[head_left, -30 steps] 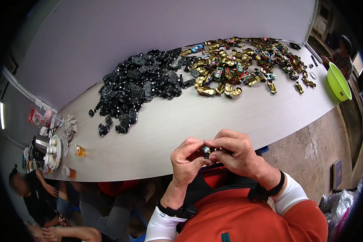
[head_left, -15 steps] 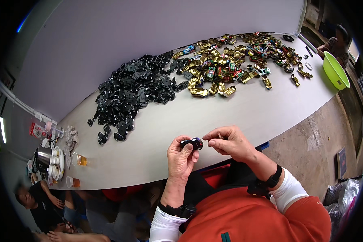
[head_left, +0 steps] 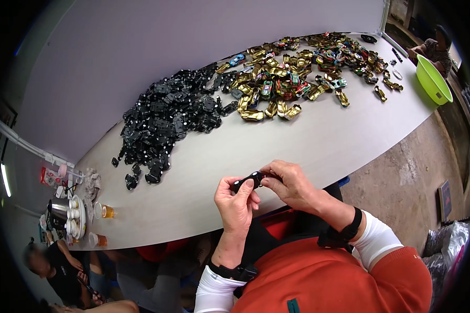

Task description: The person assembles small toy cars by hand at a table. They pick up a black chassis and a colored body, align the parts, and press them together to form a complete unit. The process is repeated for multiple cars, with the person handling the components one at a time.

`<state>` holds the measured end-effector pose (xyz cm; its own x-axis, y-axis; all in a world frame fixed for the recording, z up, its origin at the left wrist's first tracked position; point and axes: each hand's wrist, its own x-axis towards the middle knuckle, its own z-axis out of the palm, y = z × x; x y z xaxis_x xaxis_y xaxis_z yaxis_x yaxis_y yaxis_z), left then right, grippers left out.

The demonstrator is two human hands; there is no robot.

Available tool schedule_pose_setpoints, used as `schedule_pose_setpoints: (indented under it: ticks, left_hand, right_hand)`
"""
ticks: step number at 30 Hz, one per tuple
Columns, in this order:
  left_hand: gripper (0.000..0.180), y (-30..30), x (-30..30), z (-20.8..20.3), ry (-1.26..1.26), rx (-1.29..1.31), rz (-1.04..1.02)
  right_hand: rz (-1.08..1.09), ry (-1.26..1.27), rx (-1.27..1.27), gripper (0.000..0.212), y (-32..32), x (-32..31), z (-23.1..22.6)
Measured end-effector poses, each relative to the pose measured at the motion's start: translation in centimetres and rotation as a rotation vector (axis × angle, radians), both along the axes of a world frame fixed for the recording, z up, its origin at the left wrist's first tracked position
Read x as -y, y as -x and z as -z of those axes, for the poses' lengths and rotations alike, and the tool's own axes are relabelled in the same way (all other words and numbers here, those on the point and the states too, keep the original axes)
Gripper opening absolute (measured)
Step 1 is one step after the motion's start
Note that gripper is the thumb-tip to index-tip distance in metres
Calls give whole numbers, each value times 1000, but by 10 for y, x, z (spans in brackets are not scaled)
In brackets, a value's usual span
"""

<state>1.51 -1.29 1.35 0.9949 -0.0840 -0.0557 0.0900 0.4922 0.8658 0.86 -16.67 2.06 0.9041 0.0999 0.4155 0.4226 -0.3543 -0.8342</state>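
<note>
- Far left, on the pale table (head_left: 308, 135), a white tray (head_left: 84, 219) bears small white cups (head_left: 73, 214); just beside it stand 2 clear tumblers of amber drink (head_left: 107, 212).
- Next comes a heap of black toy-car parts (head_left: 164, 120), its right edge meeting a mixed pile of gold and coloured car shells (head_left: 274, 83) further right.
- Near the table's front edge, the left hand (head_left: 235, 206) has its thumb pressed over 1 black toy-car piece (head_left: 243, 181), fingers curled beneath: a closed pinch.
- That piece's long axis slants from lower left to upper right, its upper-right end pointing at the right hand (head_left: 290, 185). The left hand grips its body; the right is nearer that far end.
- The right hand's thumb and forefinger are drawn close together at that end, seemingly touching it; I cannot tell whether they grip anything.
- Half a second ago the right hand was apart from the piece, which lay nearer level; now the gap is gone and the piece tilts more.
- Far right, a lime-green basin (head_left: 432, 81) sits at the table's end.
</note>
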Motion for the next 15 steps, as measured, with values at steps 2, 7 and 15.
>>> schedule_pose_setpoints:
  ticks: [2, 7, 15]
  left_hand:
    - [17, -8, -7, 5, 91, -101, 7]
    - [18, -9, -12, 10, 137, -157, 74]
    - [18, -5, -6, 10, 72, -83, 84]
  right_hand:
    - [-31, -30, -83, 23, 2, 3, 2]
    - [-264, -368, -650, 35, 5, 13, -10]
    - [-333, -393, -708, 18, 5, 7, -8]
